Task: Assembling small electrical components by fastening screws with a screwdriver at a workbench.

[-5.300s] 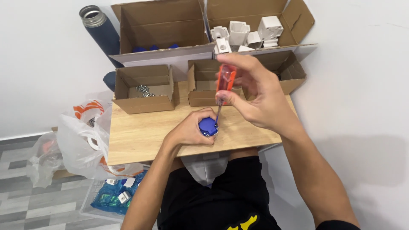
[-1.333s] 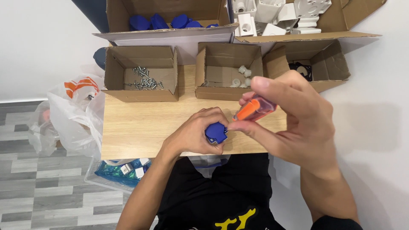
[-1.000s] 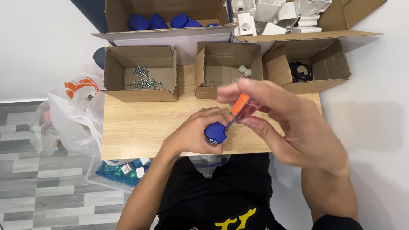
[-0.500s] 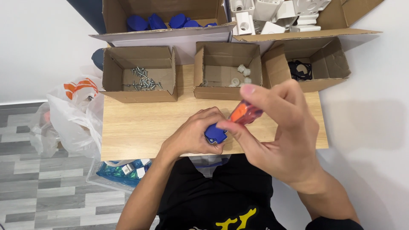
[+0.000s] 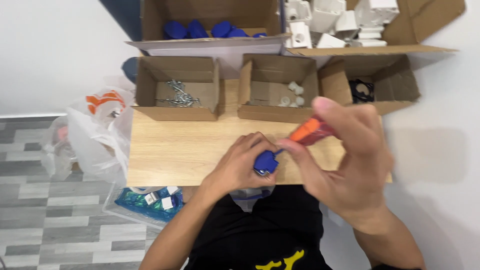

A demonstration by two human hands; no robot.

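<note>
Your left hand (image 5: 235, 167) is clamped around the small blue plastic part (image 5: 265, 162) at the near edge of the desk (image 5: 170, 150). Your right hand (image 5: 345, 160) is closed on the orange-handled screwdriver (image 5: 310, 132), its tip meeting the part from two o'clock. The screw looks mid-drive, not finished. More blue parts (image 5: 210, 29) wait in the box at twelve o'clock.

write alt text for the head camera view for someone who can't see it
Seen from above, a person's left hand holds a small blue plastic part on a wooden table while the right hand works an orange-handled screwdriver into it. Open cardboard boxes of parts line the table's far edge.
</note>
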